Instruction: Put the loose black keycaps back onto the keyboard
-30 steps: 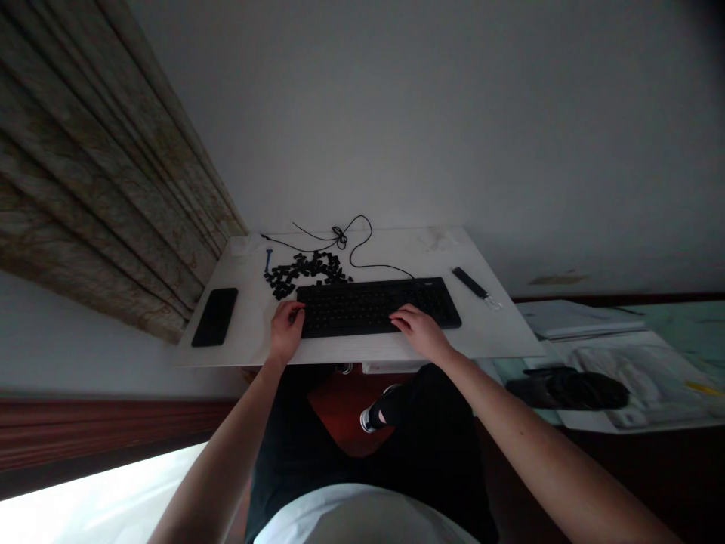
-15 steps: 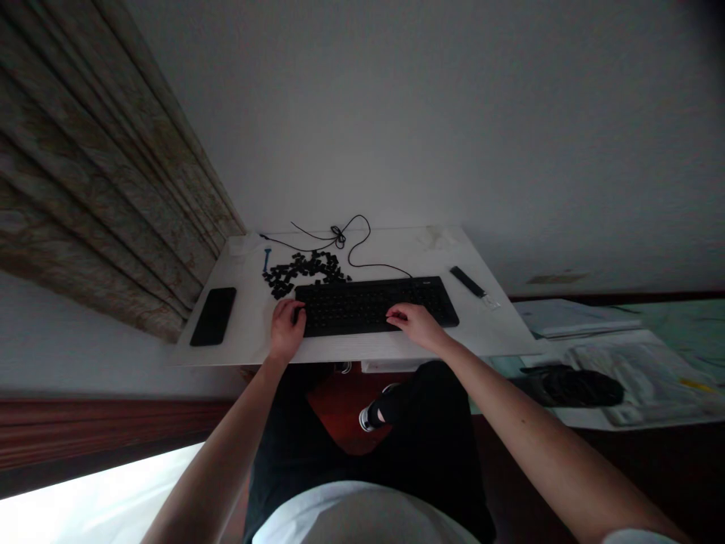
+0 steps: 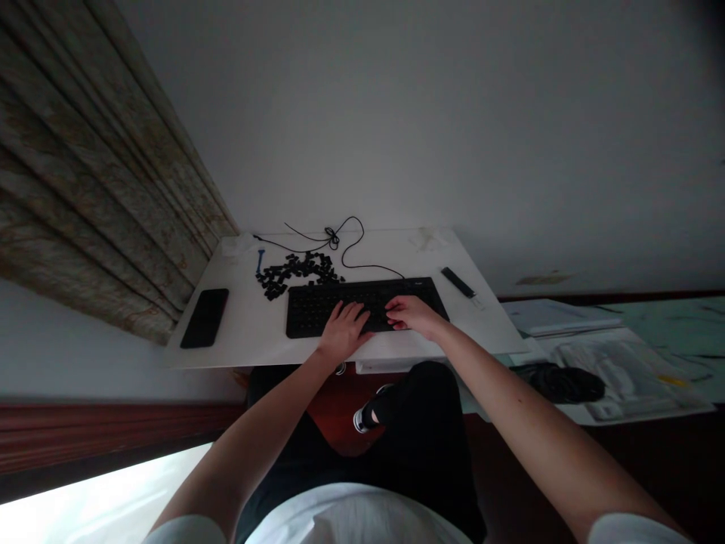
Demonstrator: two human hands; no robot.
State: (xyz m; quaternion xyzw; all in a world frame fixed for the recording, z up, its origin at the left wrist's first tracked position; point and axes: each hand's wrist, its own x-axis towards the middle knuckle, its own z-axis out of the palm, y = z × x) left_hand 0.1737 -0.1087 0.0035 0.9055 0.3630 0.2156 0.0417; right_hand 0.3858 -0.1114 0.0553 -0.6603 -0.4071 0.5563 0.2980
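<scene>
Both hands on the keys of a black full-size kb (image 3: 362,308), which lies flat near the front edge of the white bench (image 3: 254,336). L hand (image 3: 343,333) is open, fingers spread, resting over the lower middle rows, nothing gripped. R hand (image 3: 413,316) is on the right part of the kb, fingers close together and lightly curled, tips on the keys; can't tell if they pinch anything small. Heap of loose black keycaps (image 3: 297,273) sits just behind the kb's left end, small matte square pieces, some touching the kb edge. Thin black cable (image 3: 334,242) loops and knots behind, runs to the kb's back edge. Small blue item (image 3: 260,261) stands just left of the heap, too small to ID. Black smartphone (image 3: 205,318) lies face up at left, slim black stick (image 3: 458,282) at back right. Pleated curtain (image 3: 96,166) hangs along the left, papers (image 3: 617,370) lie off the bench at right.
</scene>
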